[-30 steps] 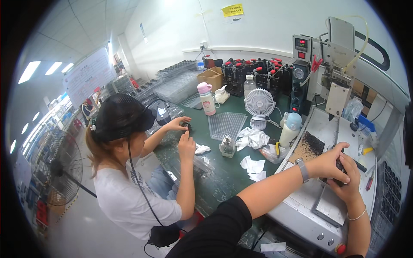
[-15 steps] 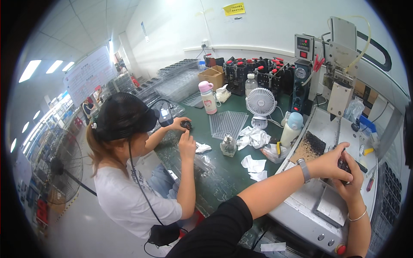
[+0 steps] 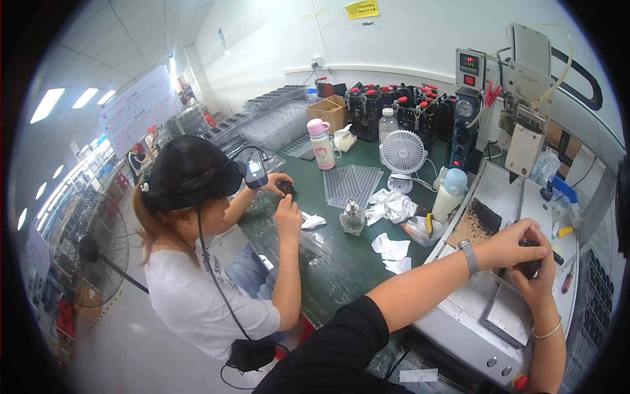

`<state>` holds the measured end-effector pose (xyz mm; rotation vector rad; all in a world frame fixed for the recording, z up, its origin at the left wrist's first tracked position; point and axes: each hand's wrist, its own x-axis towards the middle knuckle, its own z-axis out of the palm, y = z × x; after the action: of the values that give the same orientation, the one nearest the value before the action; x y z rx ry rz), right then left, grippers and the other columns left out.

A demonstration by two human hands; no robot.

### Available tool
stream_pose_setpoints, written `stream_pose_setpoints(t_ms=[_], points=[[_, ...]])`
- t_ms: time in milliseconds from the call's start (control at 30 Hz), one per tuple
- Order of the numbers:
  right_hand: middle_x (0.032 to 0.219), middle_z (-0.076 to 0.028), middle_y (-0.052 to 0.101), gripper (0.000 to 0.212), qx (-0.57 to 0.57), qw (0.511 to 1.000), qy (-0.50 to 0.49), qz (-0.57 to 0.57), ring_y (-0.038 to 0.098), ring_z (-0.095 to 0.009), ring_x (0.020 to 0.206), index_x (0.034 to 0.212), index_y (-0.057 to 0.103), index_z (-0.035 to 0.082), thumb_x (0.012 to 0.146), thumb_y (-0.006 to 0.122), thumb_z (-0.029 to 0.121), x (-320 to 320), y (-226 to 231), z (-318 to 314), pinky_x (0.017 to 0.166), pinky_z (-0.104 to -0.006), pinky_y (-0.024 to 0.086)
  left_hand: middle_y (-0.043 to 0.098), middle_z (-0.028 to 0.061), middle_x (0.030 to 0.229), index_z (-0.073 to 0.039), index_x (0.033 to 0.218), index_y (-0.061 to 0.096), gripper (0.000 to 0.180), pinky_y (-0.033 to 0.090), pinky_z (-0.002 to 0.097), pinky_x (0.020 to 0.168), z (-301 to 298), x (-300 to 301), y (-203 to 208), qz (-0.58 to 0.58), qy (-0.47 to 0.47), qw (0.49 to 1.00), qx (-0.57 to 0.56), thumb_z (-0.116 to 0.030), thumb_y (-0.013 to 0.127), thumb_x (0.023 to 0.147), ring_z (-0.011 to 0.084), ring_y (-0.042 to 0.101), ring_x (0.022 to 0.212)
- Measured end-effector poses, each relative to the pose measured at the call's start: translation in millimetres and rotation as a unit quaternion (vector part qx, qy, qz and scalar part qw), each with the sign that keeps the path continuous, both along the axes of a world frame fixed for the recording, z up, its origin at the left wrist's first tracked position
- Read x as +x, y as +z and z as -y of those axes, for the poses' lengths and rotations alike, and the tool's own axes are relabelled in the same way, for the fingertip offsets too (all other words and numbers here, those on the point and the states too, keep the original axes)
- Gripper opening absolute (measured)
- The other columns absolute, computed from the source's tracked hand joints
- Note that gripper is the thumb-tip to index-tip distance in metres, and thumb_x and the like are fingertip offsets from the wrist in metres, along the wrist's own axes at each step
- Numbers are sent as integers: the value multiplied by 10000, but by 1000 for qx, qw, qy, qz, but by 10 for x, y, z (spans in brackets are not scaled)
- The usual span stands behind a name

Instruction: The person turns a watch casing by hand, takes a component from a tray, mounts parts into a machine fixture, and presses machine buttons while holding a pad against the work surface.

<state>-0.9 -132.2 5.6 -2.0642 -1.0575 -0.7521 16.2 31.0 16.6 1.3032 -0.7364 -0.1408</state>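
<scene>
The fingers of the left hand (image 3: 510,245) and right hand (image 3: 541,286) are curled around a small dark part (image 3: 529,266), which sits between them, partly hidden by them; just below the fingers lies a silver metal block (image 3: 509,316); to their upper left, near, is a brown sheet (image 3: 464,229) strewn with black bits (image 3: 484,219); beyond that stands a blue-capped bottle (image 3: 449,199); well left of the fingers, a co-worker (image 3: 203,282) handles another dark piece (image 3: 287,188).
</scene>
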Motion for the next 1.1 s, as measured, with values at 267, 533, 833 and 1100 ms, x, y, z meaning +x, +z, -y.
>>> stream_pose_setpoints(t_ms=[267, 533, 833, 1100], points=[[1219, -153, 488, 909, 27, 999, 2, -34, 514, -281, 1095, 1300, 339, 19, 571, 825, 260, 23, -70, 42, 945, -367, 404, 518, 76, 1036, -7, 1214, 357, 657, 443, 277, 823, 5, 1, 17, 17, -47, 999, 4, -177, 749, 715, 133, 500, 953], [1233, -159, 469, 945, -11, 1000, 17, 6, 492, -297, 1121, 1317, 306, 36, 564, 829, 264, 24, -74, -22, 955, -381, 398, 525, 97, 1014, -36, 1102, 404, 636, 463, 294, 818, -77, -128, 105, 15, 6, 999, 36, -109, 784, 598, 162, 527, 935], [1246, -154, 451, 903, 52, 998, 27, -20, 469, -297, 1145, 1319, 298, 26, 583, 800, 175, -17, -74, 37, 985, -384, 364, 503, 101, 1079, -42, 1192, 373, 715, 457, 295, 833, -16, -93, 111, -33, -53, 998, -2, -109, 783, 609, 175, 521, 981], [1161, -159, 513, 760, -30, 996, 50, 63, 512, -342, 1055, 1226, 421, 29, 598, 807, 217, -12, 106, -112, 908, -406, 416, 508, 62, 1155, -39, 1283, 396, 725, 406, 289, 894, -253, -48, 158, -28, -60, 994, 91, -93, 762, 659, 153, 485, 1055]])
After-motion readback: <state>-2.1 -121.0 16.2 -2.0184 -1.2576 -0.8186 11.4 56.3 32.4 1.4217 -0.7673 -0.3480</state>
